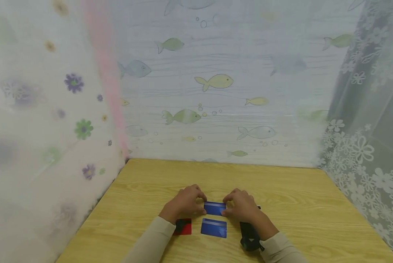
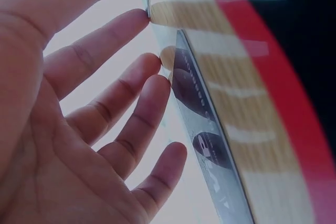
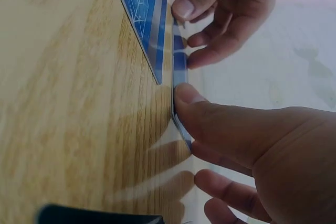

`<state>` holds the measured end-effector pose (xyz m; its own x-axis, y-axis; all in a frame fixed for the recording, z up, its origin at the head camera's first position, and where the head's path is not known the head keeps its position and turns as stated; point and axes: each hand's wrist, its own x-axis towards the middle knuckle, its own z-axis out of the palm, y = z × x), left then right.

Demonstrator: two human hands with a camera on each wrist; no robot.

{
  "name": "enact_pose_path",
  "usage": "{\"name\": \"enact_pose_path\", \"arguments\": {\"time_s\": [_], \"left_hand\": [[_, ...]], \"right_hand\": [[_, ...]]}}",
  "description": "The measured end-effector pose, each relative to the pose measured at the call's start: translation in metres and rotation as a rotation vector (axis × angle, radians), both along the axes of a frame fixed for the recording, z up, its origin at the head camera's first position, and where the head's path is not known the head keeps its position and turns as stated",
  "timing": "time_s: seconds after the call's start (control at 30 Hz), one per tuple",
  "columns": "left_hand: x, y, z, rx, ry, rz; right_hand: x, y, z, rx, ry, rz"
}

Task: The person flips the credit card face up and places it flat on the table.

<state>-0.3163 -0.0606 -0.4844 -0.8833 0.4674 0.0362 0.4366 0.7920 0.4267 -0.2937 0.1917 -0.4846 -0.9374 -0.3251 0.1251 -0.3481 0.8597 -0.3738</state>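
A flat blue card [image 1: 215, 208] with a pale stripe lies between my two hands on the wooden table. At its left end, my left hand [image 1: 187, 201] pinches the corners between thumb and fingers. My right hand [image 1: 243, 206] grips the right end the same way, its thumb [image 3: 189, 100] on the near edge. Closer to me lies a second blue card [image 1: 214, 228], touched by neither hand. In the left wrist view, a glossy card [image 2: 205, 135] with small print is seen nearly edge-on, and the left hand's other fingers spread loosely.
Beneath my left wrist a red flat piece [image 1: 187, 227] shows, partly covered by something dark. A black object [image 1: 249, 232] is by my right wrist. Curtains printed with fish and flowers enclose the wooden table [image 1: 281, 190] at the back and sides.
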Motion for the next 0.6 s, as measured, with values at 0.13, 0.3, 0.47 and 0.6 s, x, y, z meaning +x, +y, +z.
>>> {"name": "enact_pose_path", "arguments": {"time_s": [0.13,0.3,0.47,0.6], "left_hand": [[0.0006,0.0007,0.0007,-0.003,0.003,-0.005],[0.0020,0.0013,0.0026,0.006,-0.010,-0.001],[0.0020,0.0015,0.0030,-0.005,-0.016,-0.006],[0.0004,0.0010,0.0018,-0.016,-0.013,-0.015]], "right_hand": [[0.0004,-0.0012,-0.0017,0.003,-0.001,-0.002],[0.0018,-0.0023,0.0006,-0.010,-0.008,0.004],[0.0032,-0.0019,0.0024,-0.010,-0.015,0.012],[0.0042,-0.0002,0.0023,0.009,-0.020,0.015]]}}
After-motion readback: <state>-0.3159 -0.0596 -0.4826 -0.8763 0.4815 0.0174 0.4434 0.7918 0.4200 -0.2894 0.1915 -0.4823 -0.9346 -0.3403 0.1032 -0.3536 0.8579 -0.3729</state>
